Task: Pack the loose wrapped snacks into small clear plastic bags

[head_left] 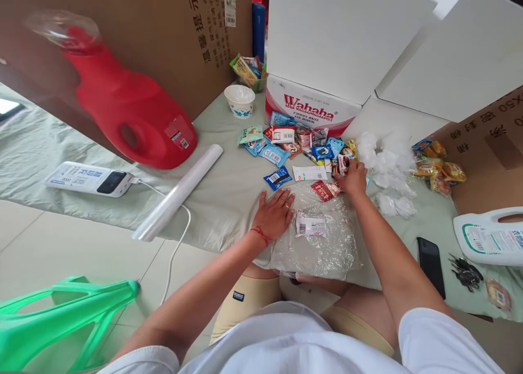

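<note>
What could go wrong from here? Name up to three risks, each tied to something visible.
The crinkled clear plastic bag reaches the near edge of the grey-green cloth-covered table, so it might slide off, with the small white packet there.
The thin white cable hangs over the edge; a snag could drag the white rectangular device.
The right hand is among colourful wrapped snacks and might knock some aside.

Between the white roll (180, 191) and the left hand (274, 213), an open strip of bench (231, 181) is running forward to the paper bowl (240, 103). The snack pile (292, 137) and the Wahaha carton (281, 97) are blocking the way straight ahead; crumpled clear bags (388, 167) are crowding the outer side of the right hand (355, 178), and the red jug (143, 107) is walling off the far left.
</note>
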### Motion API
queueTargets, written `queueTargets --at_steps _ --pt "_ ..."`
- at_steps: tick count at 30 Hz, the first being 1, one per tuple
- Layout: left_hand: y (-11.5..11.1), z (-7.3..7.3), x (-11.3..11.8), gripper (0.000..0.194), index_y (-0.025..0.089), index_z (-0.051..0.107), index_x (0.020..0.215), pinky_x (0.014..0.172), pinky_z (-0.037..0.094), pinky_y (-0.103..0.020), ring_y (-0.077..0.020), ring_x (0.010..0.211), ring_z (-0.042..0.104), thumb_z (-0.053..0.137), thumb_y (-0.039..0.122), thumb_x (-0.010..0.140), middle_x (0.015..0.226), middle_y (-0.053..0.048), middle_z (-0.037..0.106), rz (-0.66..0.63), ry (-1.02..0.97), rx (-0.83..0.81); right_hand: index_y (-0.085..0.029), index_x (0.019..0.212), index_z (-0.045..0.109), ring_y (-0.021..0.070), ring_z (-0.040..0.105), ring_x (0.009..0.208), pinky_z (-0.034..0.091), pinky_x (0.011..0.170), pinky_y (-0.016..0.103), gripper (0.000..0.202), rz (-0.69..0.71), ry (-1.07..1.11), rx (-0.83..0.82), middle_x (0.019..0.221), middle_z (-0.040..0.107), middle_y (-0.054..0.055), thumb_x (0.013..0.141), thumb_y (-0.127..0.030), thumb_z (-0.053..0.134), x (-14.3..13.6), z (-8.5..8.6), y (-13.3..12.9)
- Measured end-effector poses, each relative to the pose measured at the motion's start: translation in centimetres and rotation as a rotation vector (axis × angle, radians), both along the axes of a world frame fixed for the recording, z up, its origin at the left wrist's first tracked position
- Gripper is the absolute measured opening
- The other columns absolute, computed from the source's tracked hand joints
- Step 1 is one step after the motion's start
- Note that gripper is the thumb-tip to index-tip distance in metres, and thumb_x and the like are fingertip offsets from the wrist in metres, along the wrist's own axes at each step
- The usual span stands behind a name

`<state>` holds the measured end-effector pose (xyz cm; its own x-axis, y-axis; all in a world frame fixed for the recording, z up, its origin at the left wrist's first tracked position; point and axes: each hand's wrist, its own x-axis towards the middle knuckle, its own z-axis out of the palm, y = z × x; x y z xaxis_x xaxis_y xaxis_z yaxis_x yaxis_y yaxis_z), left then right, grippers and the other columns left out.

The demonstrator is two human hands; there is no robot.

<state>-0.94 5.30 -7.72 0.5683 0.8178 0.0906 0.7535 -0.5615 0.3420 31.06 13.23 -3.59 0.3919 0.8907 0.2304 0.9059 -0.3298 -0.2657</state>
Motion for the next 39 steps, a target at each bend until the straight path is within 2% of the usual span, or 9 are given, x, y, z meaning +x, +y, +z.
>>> queueTargets --at_steps 5,11,14,19,22,28,32,35,39 --pt "-0.1 -0.1 -0.1 0.053 0.027 0.043 0.157 0.126 0.006 -0.068 -0.03 0.155 0.033 0.027 0.04 0.108 0.168 -0.009 0.036 -0.005 -0.058 -0.001 -0.011 0.128 0.067 0.0302 0.061 0.105 0.047 0.098 0.046 0.05 -0.041 0.075 0.102 0.117 0.068 0.019 0.083 -0.023 0.051 1.7 0.7 -1.4" --pt "0.0 -0.1 -0.1 0.052 0.03 0.042 0.157 0.126 0.005 -0.069 -0.031 0.155 0.033 0.03 0.038 0.107 0.167 -0.009 0.037 -0.006 -0.075 -0.026 -0.016 0.12 0.068 0.025 0.067 0.09 0.055 0.086 0.042 0.044 0.012 0.558 0.314 0.105 0.074 0.011 0.089 -0.043 0.053 1.9 3.1 -8.8" --pt "0.0 0.1 -0.1 0.053 0.029 0.043 0.156 0.127 0.006 -0.066 -0.0308 0.155 0.033 0.031 0.038 0.106 0.167 -0.01 0.037 -0.01 -0.077 -0.032 -0.02 0.112 0.071 0.0233 0.069 0.082 0.057 0.077 0.039 0.045 0.143 0.966 0.135 0.1 0.075 0.007 0.087 -0.056 0.064 -1.4 3.9 -11.6" --pt "-0.1 0.4 0.0 0.053 0.029 0.043 0.157 0.126 0.008 -0.069 -0.0313 0.155 0.034 0.029 0.037 0.106 0.168 -0.009 0.037 -0.003 -0.041 -0.02 -0.022 0.11 0.074 0.0238 0.071 0.087 0.057 0.079 0.038 0.049 0.291 1.226 -0.138 0.098 0.076 0.005 0.082 -0.063 0.071 -7.1 4.1 -11.7" --pt "-0.2 0.4 0.0 0.054 0.029 0.042 0.158 0.125 0.009 -0.071 -0.0301 0.154 0.035 0.027 0.036 0.107 0.168 -0.008 0.037 -0.001 -0.012 -0.016 -0.021 0.105 0.075 0.0228 0.069 0.083 0.057 0.077 0.037 0.051 0.353 1.162 -0.251 0.094 0.076 0.004 0.082 -0.066 0.067 -8.2 3.0 -10.1" --pt "-0.1 0.2 0.0 0.053 0.029 0.044 0.157 0.125 0.012 -0.072 -0.0331 0.154 0.035 0.034 0.036 0.105 0.167 -0.008 0.037 -0.003 -0.009 0.002 -0.021 0.083 0.076 0.0203 0.066 0.08 0.054 0.08 0.035 0.041 0.572 0.65 -0.457 0.08 0.075 0.003 0.089 -0.057 0.059 -7.3 0.8 -7.7" --pt "-0.1 -0.1 -0.1 0.055 0.029 0.042 0.158 0.126 0.011 -0.07 -0.0312 0.155 0.033 0.035 0.038 0.104 0.168 -0.007 0.035 -0.005 0.003 0.007 -0.02 0.109 0.077 0.0271 0.066 0.11 0.049 0.101 0.042 0.044 0.685 0.401 -0.259 0.111 0.076 0.01 0.098 -0.052 0.049 -8.5 1.8 -8.1" --pt "-0.2 -0.1 0.0 0.055 0.028 0.042 0.158 0.126 0.009 -0.07 -0.0303 0.156 0.032 0.034 0.036 0.104 0.168 -0.007 0.034 -0.001 0.006 -0.001 -0.022 0.135 0.067 0.0316 0.064 0.119 0.048 0.103 0.045 0.054 0.797 0.314 -0.345 0.127 0.071 0.014 0.094 -0.056 0.061 -10.5 2.2 -9.0" --pt "-0.2 0.1 0.0 0.056 0.028 0.04 0.159 0.126 0.008 -0.07 -0.0309 0.156 0.032 0.037 0.035 0.103 0.169 -0.007 0.033 -0.005 0.007 -0.011 -0.022 0.148 0.056 0.0323 0.06 0.125 0.046 0.107 0.048 0.057 0.846 0.276 -0.358 0.136 0.066 0.016 0.094 -0.038 0.063 -11.4 2.0 -9.9"
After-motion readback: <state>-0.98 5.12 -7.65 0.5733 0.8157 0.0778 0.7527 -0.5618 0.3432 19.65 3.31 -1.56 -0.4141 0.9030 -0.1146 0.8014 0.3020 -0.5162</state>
